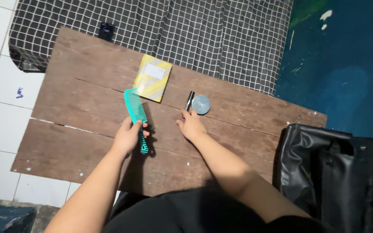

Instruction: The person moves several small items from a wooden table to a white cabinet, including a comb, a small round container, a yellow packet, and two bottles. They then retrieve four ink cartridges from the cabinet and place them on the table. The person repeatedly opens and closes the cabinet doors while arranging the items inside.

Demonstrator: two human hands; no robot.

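Left arm: bare forearm rises from the lower left of the view toward the middle of the wooden table (87, 142), wrist straight, back of the hand up.
Left hand (128, 137): fingers curled shut around the handle of the teal comb (136, 111), thumb pressed on the near side of the handle.
Teal comb: toothed head sticks out beyond the fingertips, away from the person; the patterned handle end shows below the heel of the hand, over the wood. Its top corner lies just beside the yellow booklet (153, 78).
Right arm: forearm comes in from the lower right, bent inward, hand laid low on the table.
Right hand (191, 125): fingers loosely bent and close together, holding nothing; whether the tips touch the black tube (189, 100) cannot be told.
Black tube: directly beyond the right fingertips, lying lengthwise away from them.
Round grey tin (201, 104): just beside the tube, on the outer side of the right fingers.
Yellow booklet: flat on the wood beyond both hands, nearer the left fingers.
Black bag (324, 168): off the table edge, well outside the right hand.
Checked cloth (203, 34): beyond the table's far edge, with a small dark object (106, 31) on it.
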